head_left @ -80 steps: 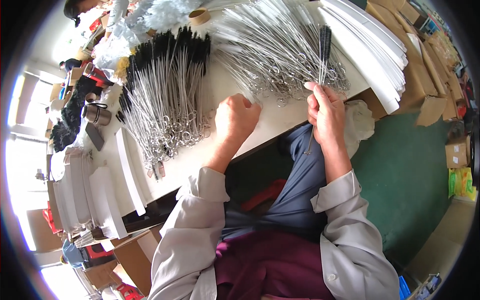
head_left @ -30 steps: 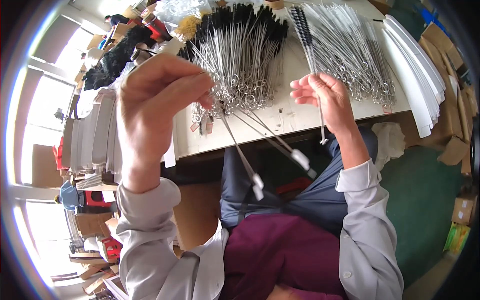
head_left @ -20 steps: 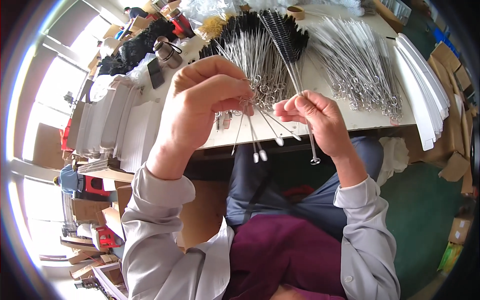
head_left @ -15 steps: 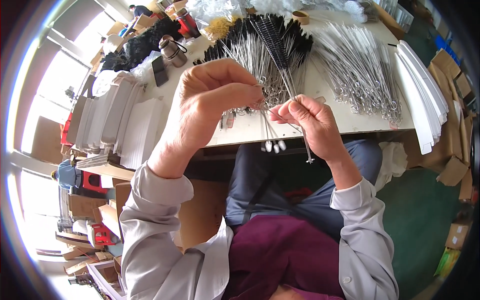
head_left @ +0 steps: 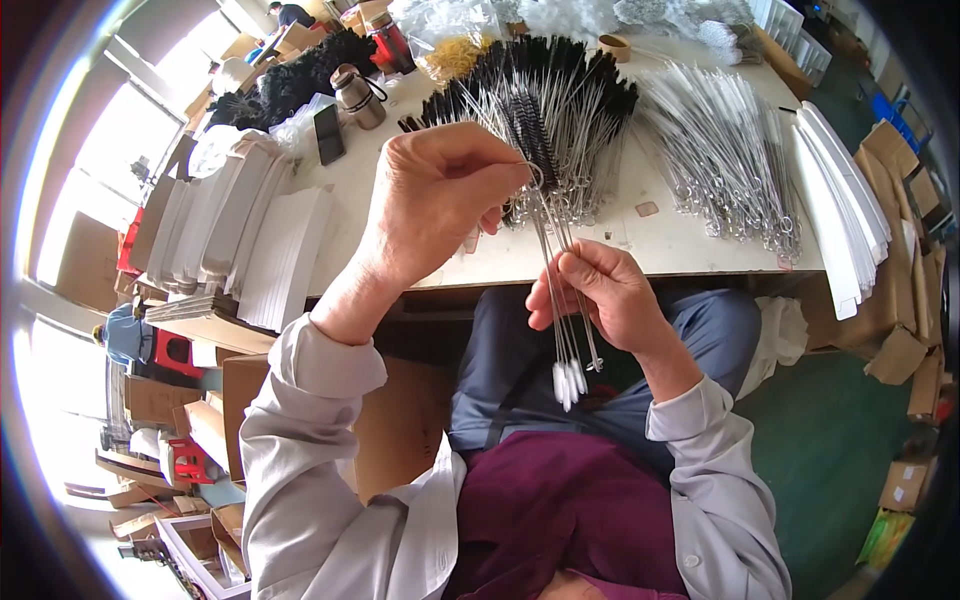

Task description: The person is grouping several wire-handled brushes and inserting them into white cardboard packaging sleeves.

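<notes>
My left hand (head_left: 440,195), raised over the table's front edge, pinches the looped ends of several thin wire brushes. Their small white bristle tips (head_left: 568,385) hang down above my lap. My right hand (head_left: 610,295), lower and to the right, has thumb and fingers closed on the wires of black-bristled brushes (head_left: 528,125), whose bristles point up and away. The two sets of wires run close together between my hands; whether the right fingers also grip the white-tipped ones I cannot tell. Behind lies a pile of black wire brushes (head_left: 590,85), with white wire brushes (head_left: 720,140) to its right.
Stacked white cardboard pieces (head_left: 285,265) line the table's left side, and folded white cardboard (head_left: 845,205) its right edge. A phone (head_left: 328,135), a steel flask (head_left: 357,97) and a yellow bundle (head_left: 450,62) sit farther back. Another person (head_left: 290,14) is at the far left.
My right hand has moved down with the black brushes, drawing them lower. The white-tipped brushes have swung down alongside their wires. My left hand has moved slightly right.
</notes>
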Available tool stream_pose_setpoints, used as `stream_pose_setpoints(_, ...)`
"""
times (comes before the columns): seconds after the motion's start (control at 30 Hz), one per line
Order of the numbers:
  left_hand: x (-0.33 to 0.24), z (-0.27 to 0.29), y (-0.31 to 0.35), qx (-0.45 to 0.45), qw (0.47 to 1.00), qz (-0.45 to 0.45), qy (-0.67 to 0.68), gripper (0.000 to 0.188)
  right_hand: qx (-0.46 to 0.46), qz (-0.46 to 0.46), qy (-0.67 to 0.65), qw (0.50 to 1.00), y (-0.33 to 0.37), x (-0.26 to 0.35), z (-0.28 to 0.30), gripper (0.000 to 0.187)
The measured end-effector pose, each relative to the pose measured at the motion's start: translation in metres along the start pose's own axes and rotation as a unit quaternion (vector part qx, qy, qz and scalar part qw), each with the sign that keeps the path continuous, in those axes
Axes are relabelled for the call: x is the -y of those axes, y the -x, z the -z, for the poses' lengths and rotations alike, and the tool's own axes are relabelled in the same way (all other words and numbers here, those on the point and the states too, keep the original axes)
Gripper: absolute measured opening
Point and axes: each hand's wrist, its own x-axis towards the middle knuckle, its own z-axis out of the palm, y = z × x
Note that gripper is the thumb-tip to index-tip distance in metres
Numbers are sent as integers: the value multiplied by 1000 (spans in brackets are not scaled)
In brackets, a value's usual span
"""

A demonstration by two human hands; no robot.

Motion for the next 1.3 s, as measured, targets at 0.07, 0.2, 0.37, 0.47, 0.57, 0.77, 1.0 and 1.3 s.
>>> stream_pose_setpoints(0.07,13,3,-1,-18,1000,-2,10,5,-3,-33,-35,999,4,-5,3,32)
stream_pose_setpoints(0.2,36,5,-7,-46,998,12,43,4,-20,-70,-6,997,9,-16,5,32)
stream_pose_setpoints(0.37,64,8,-13,-65,997,32,34,6,-74,-93,26,993,18,-27,6,35)
stream_pose_setpoints(0.47,73,3,-9,-87,995,39,-6,5,-76,-107,19,991,21,-32,10,35)
stream_pose_setpoints(0.57,86,-8,3,-129,989,-24,-73,4,-104,-93,80,987,21,-38,12,37)
stream_pose_setpoints(0.77,101,-10,34,-38,879,-326,-346,18,-134,-57,167,975,24,-55,21,32)
stream_pose_setpoints(1.0,147,43,65,-162,856,-5,-491,49,-154,-69,243,955,25,-64,35,35)
stream_pose_setpoints(1.3,208,114,56,-51,774,340,-532,73,-97,-89,250,959,17,-78,26,35)
